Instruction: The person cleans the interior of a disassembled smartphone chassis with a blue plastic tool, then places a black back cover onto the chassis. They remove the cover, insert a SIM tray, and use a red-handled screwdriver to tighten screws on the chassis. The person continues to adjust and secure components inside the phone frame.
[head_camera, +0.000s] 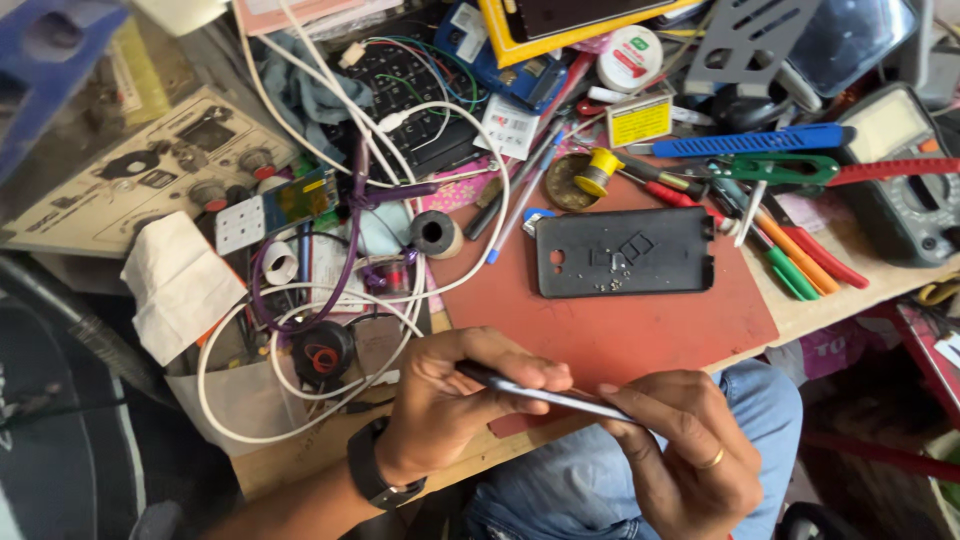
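Person, own body: two bare hands, forearms uncovered, no sleeves showing. Left hand (450, 400): black wristband (375, 470) with a wide strap at the wrist. Right hand (690, 450): thin gold ring (712, 460) on one finger. Legs: blue denim jeans (580, 480).

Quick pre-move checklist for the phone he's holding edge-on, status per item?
1. Phone gripped at both ends: ok, left hand and right hand pinch it.
2. Phone over the red mat: ok, at its near edge.
3. Black back cover parked flat on mat: ok.
4. Small loose bits on cover contained: ok.
5. Which face of the phone is up: cannot tell, edge-on.
6. Cables away from hands: ok.
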